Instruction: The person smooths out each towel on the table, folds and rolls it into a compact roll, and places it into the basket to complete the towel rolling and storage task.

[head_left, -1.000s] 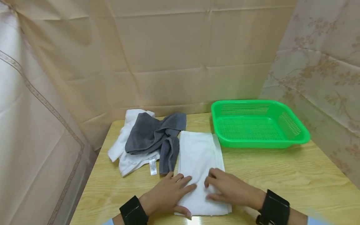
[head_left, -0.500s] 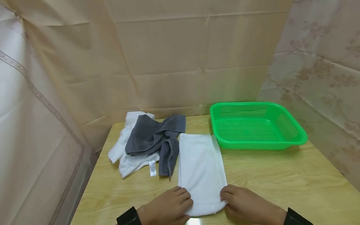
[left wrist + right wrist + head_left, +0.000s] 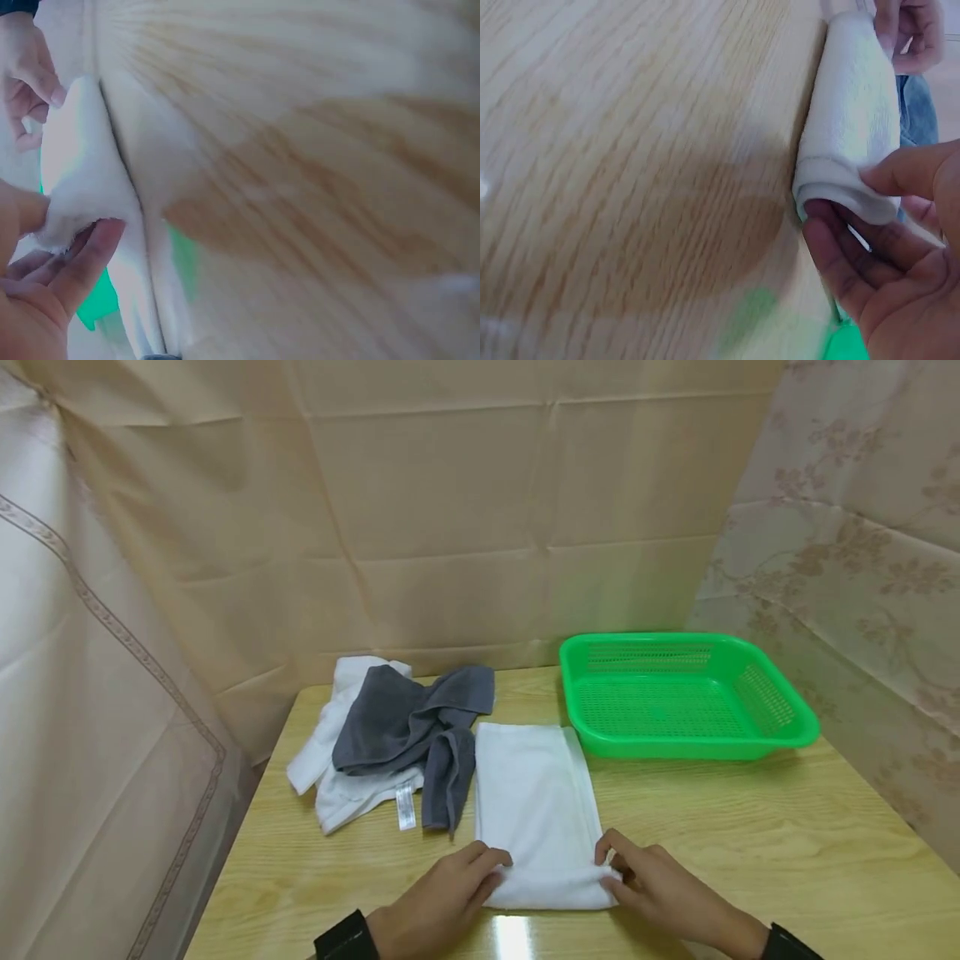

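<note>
A white towel (image 3: 532, 802) lies lengthwise in front of me, its near end turned over into a thick fold. At the near left corner my left hand (image 3: 447, 895) pinches this folded end. My right hand (image 3: 663, 892) pinches the opposite corner, with thumb and fingers around the edge. Seen from the right wrist, the towel's end (image 3: 847, 187) is a rounded, layered fold between thumb and fingers. The left wrist view shows the left fingers (image 3: 86, 266) tucked under the cloth, with the thumb above.
To the left, a crumpled grey towel (image 3: 405, 718) lies on a crumpled white cloth (image 3: 330, 777) with a tag (image 3: 406, 807). A green plastic basket (image 3: 690, 749) stands at the back right of the wooden table (image 3: 750, 827). Hanging fabric (image 3: 450, 485) encloses the back and sides.
Both hands have moved from the towel's top to its near corners and taken hold of them. The near end has been turned over, away from me, so the towel is shorter.
</note>
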Tool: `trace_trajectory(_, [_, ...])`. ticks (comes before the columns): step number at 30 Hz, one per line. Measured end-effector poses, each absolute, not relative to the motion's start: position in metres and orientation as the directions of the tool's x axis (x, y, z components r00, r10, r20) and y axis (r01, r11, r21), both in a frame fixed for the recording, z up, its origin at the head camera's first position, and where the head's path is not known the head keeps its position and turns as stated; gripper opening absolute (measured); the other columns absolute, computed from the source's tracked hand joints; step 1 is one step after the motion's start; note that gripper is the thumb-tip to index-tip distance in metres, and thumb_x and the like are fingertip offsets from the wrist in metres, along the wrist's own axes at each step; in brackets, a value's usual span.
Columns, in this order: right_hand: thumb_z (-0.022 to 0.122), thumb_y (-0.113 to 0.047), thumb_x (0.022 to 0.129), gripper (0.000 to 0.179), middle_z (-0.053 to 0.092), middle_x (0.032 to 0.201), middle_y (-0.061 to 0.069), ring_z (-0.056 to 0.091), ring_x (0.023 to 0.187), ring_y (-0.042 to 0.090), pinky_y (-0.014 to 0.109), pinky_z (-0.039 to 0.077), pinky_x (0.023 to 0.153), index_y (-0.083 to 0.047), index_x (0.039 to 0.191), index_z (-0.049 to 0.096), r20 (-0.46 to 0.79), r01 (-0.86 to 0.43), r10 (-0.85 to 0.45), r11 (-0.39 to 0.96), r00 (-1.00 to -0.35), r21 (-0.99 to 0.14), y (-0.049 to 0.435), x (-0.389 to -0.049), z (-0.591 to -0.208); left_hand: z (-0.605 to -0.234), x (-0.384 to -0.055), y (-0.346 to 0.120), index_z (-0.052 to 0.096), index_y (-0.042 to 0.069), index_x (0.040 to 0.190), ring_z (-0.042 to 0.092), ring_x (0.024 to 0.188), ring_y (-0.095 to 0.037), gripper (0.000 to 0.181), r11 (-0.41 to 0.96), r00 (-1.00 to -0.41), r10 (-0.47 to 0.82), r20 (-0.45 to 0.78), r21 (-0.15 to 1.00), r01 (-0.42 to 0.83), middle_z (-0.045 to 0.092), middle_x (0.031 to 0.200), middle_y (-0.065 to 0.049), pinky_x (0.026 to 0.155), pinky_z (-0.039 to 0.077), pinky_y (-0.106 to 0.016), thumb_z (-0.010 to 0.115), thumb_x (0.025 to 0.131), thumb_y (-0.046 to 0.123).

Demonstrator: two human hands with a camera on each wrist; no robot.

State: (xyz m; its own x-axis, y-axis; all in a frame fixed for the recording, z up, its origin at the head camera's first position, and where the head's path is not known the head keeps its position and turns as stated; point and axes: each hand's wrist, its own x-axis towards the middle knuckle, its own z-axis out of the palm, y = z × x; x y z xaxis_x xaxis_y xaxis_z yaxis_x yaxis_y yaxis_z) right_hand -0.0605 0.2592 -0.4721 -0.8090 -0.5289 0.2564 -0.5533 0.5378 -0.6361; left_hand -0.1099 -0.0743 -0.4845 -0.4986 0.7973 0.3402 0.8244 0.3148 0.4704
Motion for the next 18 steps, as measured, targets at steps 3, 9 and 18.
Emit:
trace_trajectory(3, [0.072, 0.001, 0.093, 0.028, 0.047, 0.069, -0.023, 0.039, 0.060, -0.009, 0.017, 0.041, 0.050, -0.020, 0.105, 0.056, 0.249, -0.525, -0.495, 0.560, -0.833, -0.641, 0.258, -0.062, -0.475, -0.489, -0.113, -0.074, 0.066, 0.014, 0.114, 0.053, 0.087, 0.002, 0.012, 0.303, -0.479, 0.783, 0.397, 0.431, 0.850, 0.056, 0.102, 0.007, 0.079, 0.044, -0.007, 0.062, 0.104, 0.009])
trace_trajectory(9, [0.080, -0.005, 0.087, 0.021, 0.054, 0.087, -0.016, 0.049, 0.072, -0.004, 0.020, 0.046, 0.058, -0.021, 0.092, 0.068, 0.261, -0.509, -0.442, 0.674, -0.858, -0.535, 0.256, -0.063, -0.483, -0.495, -0.114, -0.073, 0.072, 0.016, 0.102, 0.049, 0.091, -0.005, 0.006, 0.326, -0.394, 0.806, 0.441, 0.223, 0.918, 0.052, 0.105, 0.004, 0.079, 0.042, -0.011, 0.068, 0.101, 0.012])
trace_trajectory(18, [0.080, -0.014, 0.090, 0.013, 0.057, 0.108, -0.006, 0.050, 0.095, 0.010, 0.022, 0.044, 0.080, -0.019, 0.097, 0.070, 0.449, -0.759, -0.638, 0.632, -0.625, -0.158, 0.251, -0.056, -0.482, -0.481, -0.116, -0.080, 0.071, 0.016, 0.115, 0.048, 0.101, -0.011, 0.034, 0.298, -0.282, 0.911, 0.300, -0.009, 0.954, 0.056, 0.110, 0.006, 0.087, 0.043, -0.027, 0.073, 0.095, 0.043])
